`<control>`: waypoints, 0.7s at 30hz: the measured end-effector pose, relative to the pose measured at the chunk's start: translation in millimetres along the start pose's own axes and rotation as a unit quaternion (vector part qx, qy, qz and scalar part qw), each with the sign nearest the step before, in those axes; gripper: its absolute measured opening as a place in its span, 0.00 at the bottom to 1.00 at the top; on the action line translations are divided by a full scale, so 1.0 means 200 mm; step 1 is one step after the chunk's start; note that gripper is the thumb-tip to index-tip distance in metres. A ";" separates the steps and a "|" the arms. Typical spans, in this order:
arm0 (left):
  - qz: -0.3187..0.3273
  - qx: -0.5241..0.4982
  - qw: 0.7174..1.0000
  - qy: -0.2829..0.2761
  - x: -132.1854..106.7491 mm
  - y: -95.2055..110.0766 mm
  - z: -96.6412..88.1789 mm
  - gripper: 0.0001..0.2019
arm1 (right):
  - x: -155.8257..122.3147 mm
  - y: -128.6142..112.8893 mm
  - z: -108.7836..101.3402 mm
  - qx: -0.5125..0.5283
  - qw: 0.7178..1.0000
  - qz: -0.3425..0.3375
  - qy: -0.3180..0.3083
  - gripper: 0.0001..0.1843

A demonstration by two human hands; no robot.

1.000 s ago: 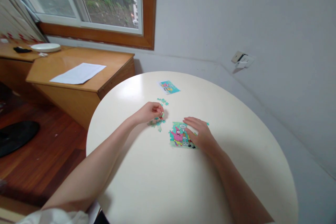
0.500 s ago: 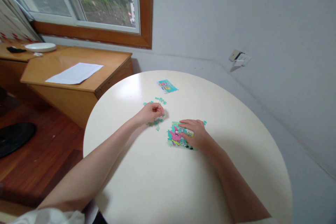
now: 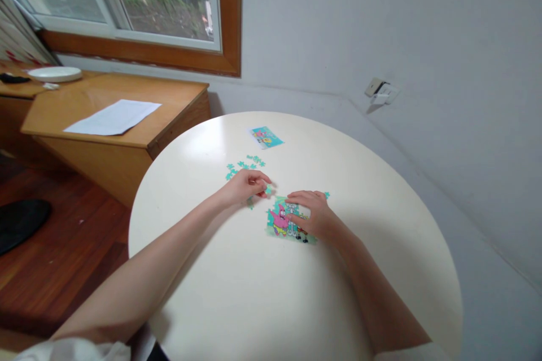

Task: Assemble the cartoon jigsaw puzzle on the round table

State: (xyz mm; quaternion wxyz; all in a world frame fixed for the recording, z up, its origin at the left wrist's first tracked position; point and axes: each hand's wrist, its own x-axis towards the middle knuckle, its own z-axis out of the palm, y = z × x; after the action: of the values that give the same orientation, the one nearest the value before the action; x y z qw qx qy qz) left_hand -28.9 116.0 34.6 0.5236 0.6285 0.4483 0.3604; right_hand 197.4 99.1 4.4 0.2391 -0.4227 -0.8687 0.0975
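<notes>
A partly built cartoon jigsaw puzzle [image 3: 281,222] lies on the round cream table [image 3: 271,293]. My right hand [image 3: 314,215] rests flat on its right part, fingers spread. My left hand [image 3: 247,185] pinches a small teal puzzle piece [image 3: 267,189] at the puzzle's upper left corner. Several loose teal pieces [image 3: 245,165] lie just beyond my left hand.
A small picture card [image 3: 265,137] lies near the table's far edge. A wooden desk [image 3: 127,146] with a white paper sheet [image 3: 113,117] and a white plate [image 3: 55,74] stands to the left under a window. Grey walls close in on the right.
My left hand has moved right from the loose pieces toward the puzzle's corner with a piece in its fingers. My right hand has shifted slightly on the puzzle.
</notes>
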 end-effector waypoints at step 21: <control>0.020 0.194 0.980 0.027 -0.01 0.00 0.04 0.06 | 0.00 -0.01 0.00 0.006 1.000 0.007 -0.004 0.13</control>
State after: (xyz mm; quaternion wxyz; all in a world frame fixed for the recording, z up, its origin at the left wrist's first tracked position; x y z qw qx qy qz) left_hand -22.6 111.7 33.9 0.3719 0.7172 0.5107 0.2941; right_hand 196.7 97.9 5.7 0.2372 -0.4272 -0.8660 0.1060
